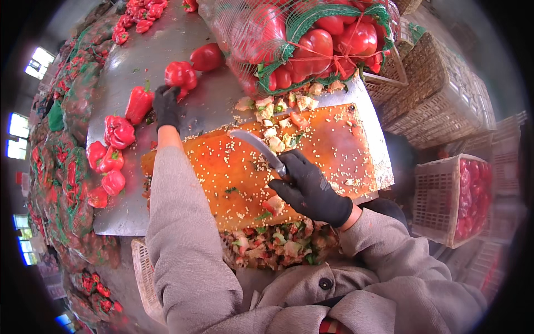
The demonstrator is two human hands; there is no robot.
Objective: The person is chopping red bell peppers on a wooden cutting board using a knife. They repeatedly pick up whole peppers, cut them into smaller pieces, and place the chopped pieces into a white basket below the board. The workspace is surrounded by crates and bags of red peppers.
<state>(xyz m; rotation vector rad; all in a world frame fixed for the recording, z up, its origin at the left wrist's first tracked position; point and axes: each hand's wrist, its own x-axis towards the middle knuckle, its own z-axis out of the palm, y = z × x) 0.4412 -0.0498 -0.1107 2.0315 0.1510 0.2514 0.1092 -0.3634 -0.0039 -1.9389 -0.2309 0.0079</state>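
My left hand [167,106], in a black glove, reaches over the metal tabletop and touches or nearly touches a red bell pepper [180,76]; whether its fingers grip it cannot be told. Another red pepper with a green stem [139,104] lies just left of that hand. My gloved right hand [308,188] is closed around the handle of a curved-blade knife [258,146], which points up and left over an orange cutting board [233,175]. Seeds are scattered across the board, with cut pepper cores [267,110] at its far edge and a pepper scrap [274,204] near my right hand.
A green net sack of red peppers [313,50] lies at the table's far side. Several whole peppers [112,158] rest on the left. Trimmings [279,246] are heaped below the board's near edge. Plastic crates [436,200] stand at right; filled net sacks [71,167] are piled at left.
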